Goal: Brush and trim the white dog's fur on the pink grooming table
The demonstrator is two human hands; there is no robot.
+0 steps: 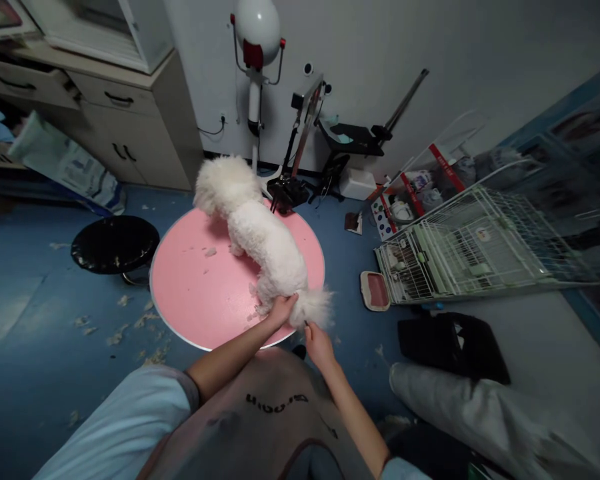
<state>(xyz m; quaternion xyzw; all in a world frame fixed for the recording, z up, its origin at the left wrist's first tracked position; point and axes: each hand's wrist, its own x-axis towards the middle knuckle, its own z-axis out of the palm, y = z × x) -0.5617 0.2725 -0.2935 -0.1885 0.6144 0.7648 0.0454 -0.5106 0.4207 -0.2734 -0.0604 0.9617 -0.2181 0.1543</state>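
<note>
A white fluffy dog (270, 243) stands on a round pink table (195, 280), its head toward the far side and its rear toward me. My left hand (281, 309) is closed at the dog's hindquarters, gripping near the base of its bushy tail (317, 307); the fingertips are partly lost in fur. Just below the tail, my right hand (319, 343) is closed with the fingers pinched around a thin dark piece, too small to name. Cut tufts of fur (211, 252) lie on the tabletop beside the dog.
A black round stool (115, 244) stands left of the table. Behind it are a stand dryer (257, 40) and a cabinet (130, 133). Wire cages (460, 247), a small litter tray (375, 291) and a black bag (453, 347) are to the right. Fur clippings litter the blue floor (40, 320).
</note>
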